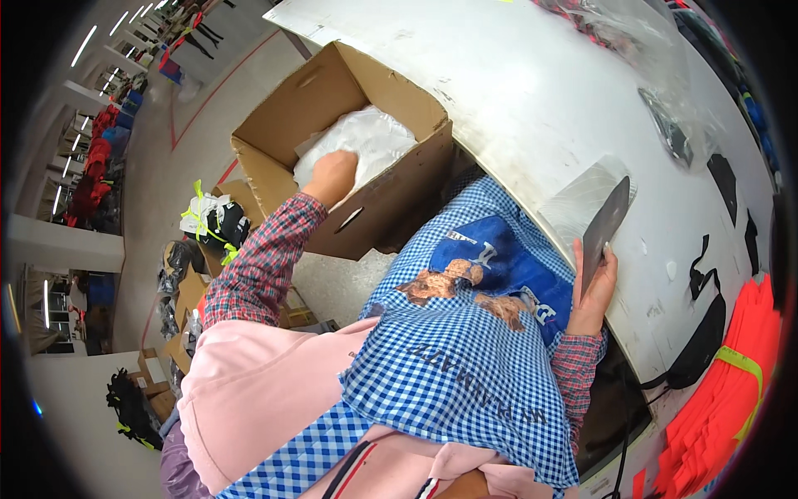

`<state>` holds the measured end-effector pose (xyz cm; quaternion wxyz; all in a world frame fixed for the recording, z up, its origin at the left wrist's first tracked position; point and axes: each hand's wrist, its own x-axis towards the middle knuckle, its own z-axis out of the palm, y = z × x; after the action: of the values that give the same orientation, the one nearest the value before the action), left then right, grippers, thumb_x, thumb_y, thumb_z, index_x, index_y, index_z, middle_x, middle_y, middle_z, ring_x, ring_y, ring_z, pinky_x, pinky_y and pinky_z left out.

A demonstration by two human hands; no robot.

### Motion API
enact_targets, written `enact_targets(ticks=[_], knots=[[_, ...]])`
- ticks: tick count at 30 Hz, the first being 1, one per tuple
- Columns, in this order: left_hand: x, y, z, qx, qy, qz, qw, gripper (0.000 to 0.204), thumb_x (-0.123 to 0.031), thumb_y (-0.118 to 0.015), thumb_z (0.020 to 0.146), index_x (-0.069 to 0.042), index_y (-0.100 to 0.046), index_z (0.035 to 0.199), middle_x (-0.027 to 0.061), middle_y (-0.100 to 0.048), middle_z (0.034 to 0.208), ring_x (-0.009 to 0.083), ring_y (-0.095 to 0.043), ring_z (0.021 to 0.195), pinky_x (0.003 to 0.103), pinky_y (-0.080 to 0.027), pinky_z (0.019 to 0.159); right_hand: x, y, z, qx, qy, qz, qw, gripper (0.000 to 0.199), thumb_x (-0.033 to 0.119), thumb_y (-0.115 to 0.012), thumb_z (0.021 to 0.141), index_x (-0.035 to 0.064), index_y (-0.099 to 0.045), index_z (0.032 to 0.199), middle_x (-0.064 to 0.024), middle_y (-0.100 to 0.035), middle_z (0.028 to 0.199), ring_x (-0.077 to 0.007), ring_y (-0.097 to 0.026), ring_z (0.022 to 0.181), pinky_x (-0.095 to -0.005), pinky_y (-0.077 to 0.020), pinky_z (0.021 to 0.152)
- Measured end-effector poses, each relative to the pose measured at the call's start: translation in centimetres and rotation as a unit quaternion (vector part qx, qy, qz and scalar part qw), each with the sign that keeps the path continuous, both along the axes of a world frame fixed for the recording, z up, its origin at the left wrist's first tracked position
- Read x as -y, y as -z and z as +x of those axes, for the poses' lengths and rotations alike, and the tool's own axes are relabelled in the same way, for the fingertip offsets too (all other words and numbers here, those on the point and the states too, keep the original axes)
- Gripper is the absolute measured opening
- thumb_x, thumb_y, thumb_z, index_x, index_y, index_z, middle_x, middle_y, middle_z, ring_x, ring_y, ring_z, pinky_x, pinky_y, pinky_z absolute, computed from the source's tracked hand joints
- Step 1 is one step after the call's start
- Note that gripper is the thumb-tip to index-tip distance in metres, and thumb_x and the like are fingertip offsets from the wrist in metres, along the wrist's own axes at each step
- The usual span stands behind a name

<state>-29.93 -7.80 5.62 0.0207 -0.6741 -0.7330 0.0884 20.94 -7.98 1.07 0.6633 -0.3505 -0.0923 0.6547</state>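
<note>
While right fingers (pixel 611 264) pinch a dark panel (pixel 605 226) between them, left fingers (pixel 348 160), grip unclear, touch plastic (pixel 378 138).

Opens on the left onto a pale grey floor (pixel 145 224), crossed by thin red lines (pixel 174 147) meeting at a corner, and recedes toward the upper left beneath rows of bright white tube lights (pixel 84 46). Includes at the far left a white wall or pillar (pixel 66 243), hard to tell which, and gives way on the right to a large white table (pixel 507 75), scuffed and smudged with grey near its edge
</note>
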Motion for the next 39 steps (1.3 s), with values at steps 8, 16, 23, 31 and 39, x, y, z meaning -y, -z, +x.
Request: enact_targets(ticks=[8, 16, 23, 31, 39], knots=[[7.5, -7.2, 7.6, 0.171, 0.293, 0.157, 0.928, 0.025, -0.01, -0.053, 0.093, 0.0, -0.057, 0.115, 0.0184, -0.056, 0.123, 0.0356, -0.057, 0.111, 0.041, -0.049, 0.095, -0.2, 1.3, 0.4, 0.004, -0.02, 0.024, 1.0, 0.039, 0.026, -0.057, 0.096, -0.0032, -0.058, 0.123, -0.0122, -0.063, 0.121, -0.0234, -0.059, 0.112, -0.0346, -0.0437, 0.101], [15.8, 6.1, 8.4, 0.356, 0.109, -0.065, 0.926, 0.034, -0.02, -0.058, 0.093, 0.001, -0.06, 0.12, 0.0195, -0.064, 0.113, 0.0362, -0.064, 0.101, 0.042, -0.052, 0.088, -0.1, 0.6, 0.3, 0.005, -0.007, 0.01, 1.0, 0.036, 0.019, -0.056, 0.098, -0.0075, -0.052, 0.122, -0.0163, -0.058, 0.123, -0.0246, -0.056, 0.115, -0.0492, -0.0433, 0.109], [16.5, 12.1, 6.3, 0.483, -0.179, -0.427, 0.743, 0.047, -0.03, -0.068, 0.087, 0.002, -0.063, 0.122, 0.0197, -0.067, 0.118, 0.0309, -0.064, 0.107, 0.042, -0.048, 0.098, 0.2, 0.1, -0.4, 0.049, -0.017, 0.006, 0.999, 0.044, 0.03, -0.06, 0.094, -0.0024, -0.057, 0.124, -0.0126, -0.062, 0.122, -0.0241, -0.058, 0.112, -0.0351, -0.0431, 0.101], [16.8, 7.8, 8.8, 0.61, 0.152, -0.157, 0.762, 0.07, -0.032, -0.068, 0.09, -0.003, -0.039, 0.146, 0.0168, -0.043, 0.148, 0.0299, -0.048, 0.129, 0.042, -0.039, 0.109, 0.2, 0.1, -0.6, 0.089, -0.008, -0.001, 0.996, 0.047, 0.032, -0.061, 0.093, -0.0024, -0.057, 0.124, -0.013, -0.062, 0.123, -0.0249, -0.058, 0.113, -0.0355, -0.0432, 0.101], [14.5, 5.1, 13.0, 0.648, 0.095, -0.144, 0.742, 0.06, -0.033, -0.06, 0.094, -0.003, -0.043, 0.143, 0.0212, -0.044, 0.146, 0.0357, -0.039, 0.135, 0.044, -0.029, 0.114, 0.3, 0.2, -0.5, 0.113, -0.025, -0.018, 0.993, 0.049, 0.034, -0.058, 0.094, -0.0028, -0.057, 0.125, -0.014, -0.06, 0.124, -0.0258, -0.057, 0.114, -0.0357, -0.0433, 0.1]])
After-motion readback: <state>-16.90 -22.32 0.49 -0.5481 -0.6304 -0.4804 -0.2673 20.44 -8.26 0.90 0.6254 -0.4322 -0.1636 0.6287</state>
